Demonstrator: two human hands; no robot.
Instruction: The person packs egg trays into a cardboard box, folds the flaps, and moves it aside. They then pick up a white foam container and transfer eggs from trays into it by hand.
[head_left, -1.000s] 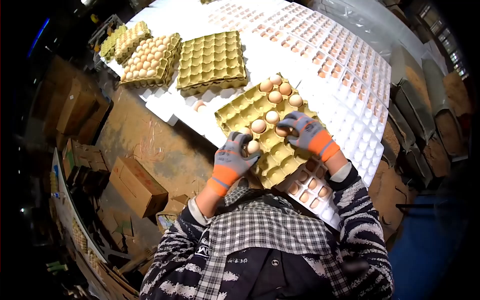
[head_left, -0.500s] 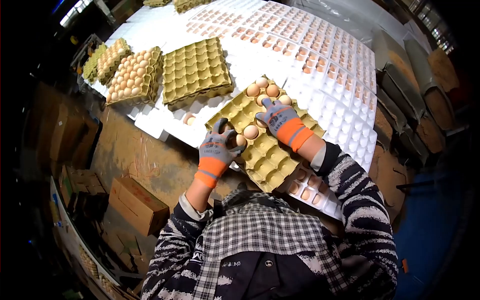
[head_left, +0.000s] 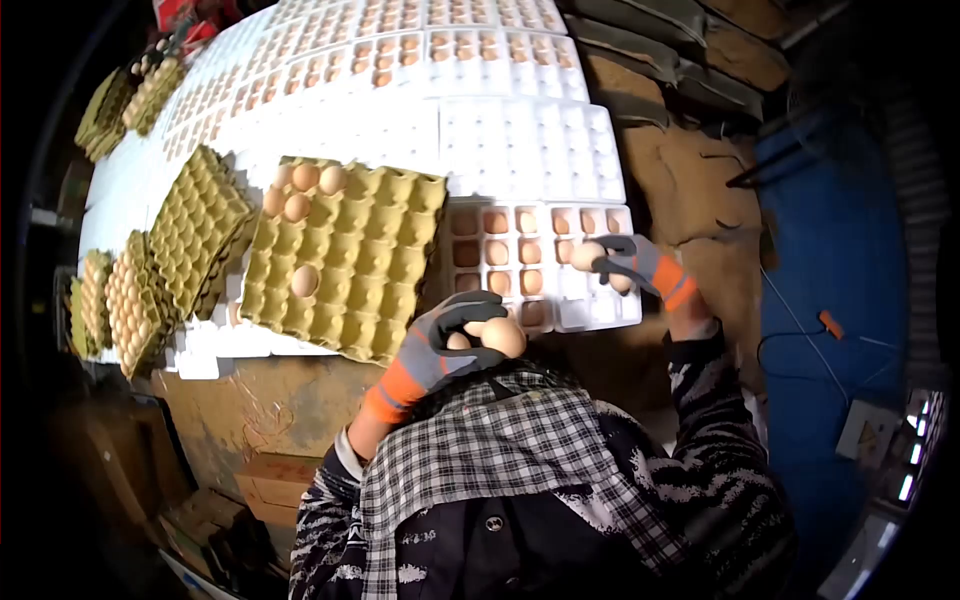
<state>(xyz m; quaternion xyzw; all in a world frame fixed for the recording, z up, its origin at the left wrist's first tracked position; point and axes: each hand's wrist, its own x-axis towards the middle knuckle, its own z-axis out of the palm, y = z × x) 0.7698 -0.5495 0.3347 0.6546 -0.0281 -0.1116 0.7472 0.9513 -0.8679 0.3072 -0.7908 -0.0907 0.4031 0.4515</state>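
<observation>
My left hand (head_left: 450, 340), in a grey and orange glove, is wrapped round several eggs (head_left: 502, 338) near my chest, just off the lower right corner of a yellow pulp tray (head_left: 380, 235). That tray holds several eggs, most at its upper left and a lone one (head_left: 305, 281) lower down. My right hand (head_left: 640, 268), gloved alike, grips eggs (head_left: 586, 256) over the right side of a white foam tray (head_left: 594, 318). Eggs sit in many pockets of the foam tray; its lower right pockets are partly hidden by my right hand.
An unfilled white tray (head_left: 530, 150) lies beyond. Rows of egg-filled white trays (head_left: 380, 60) stretch back. Stacked pulp trays (head_left: 195, 230) and a tray of eggs (head_left: 132, 300) stand at the left. A cardboard box (head_left: 275, 485) is below the table; sacks (head_left: 640, 50) lie at the back right.
The view has turned to the right. Both hands have left the pulp tray with eggs; my right hand is now over the white foam tray and my left is near my chest. Fewer eggs remain on the pulp tray.
</observation>
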